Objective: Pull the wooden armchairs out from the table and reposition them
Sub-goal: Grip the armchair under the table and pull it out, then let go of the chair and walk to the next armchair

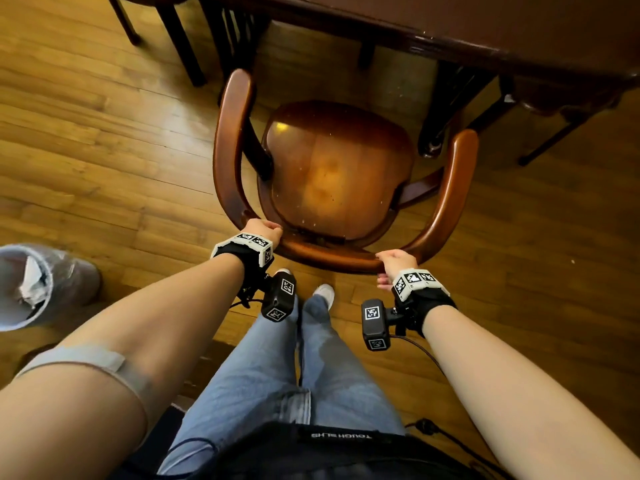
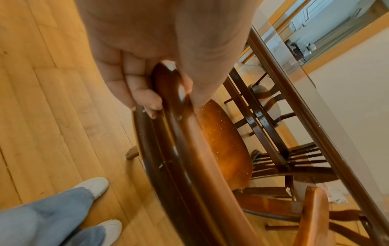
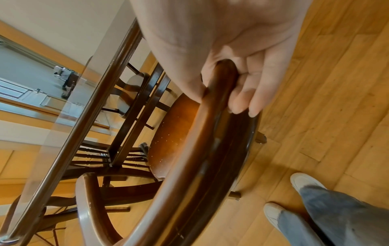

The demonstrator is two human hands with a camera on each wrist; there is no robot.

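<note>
A wooden armchair (image 1: 339, 174) with a round seat and a curved, hoop-shaped back rail stands on the floor in front of me, its seat clear of the dark table (image 1: 485, 26) at the top right. My left hand (image 1: 265, 228) grips the back rail on its left side, fingers (image 2: 145, 98) curled round the wood (image 2: 189, 149). My right hand (image 1: 396, 261) grips the same rail on the right, fingers (image 3: 250, 93) wrapped over the rail (image 3: 200, 141). Both arm ends of the chair point toward the table.
Another dark chair (image 1: 221, 32) stands at the upper left beside the table, and more chair legs (image 1: 554, 133) show under the table at right. A bin with a plastic liner (image 1: 38, 282) sits on the floor at my left. My feet (image 1: 323, 292) stand just behind the chair.
</note>
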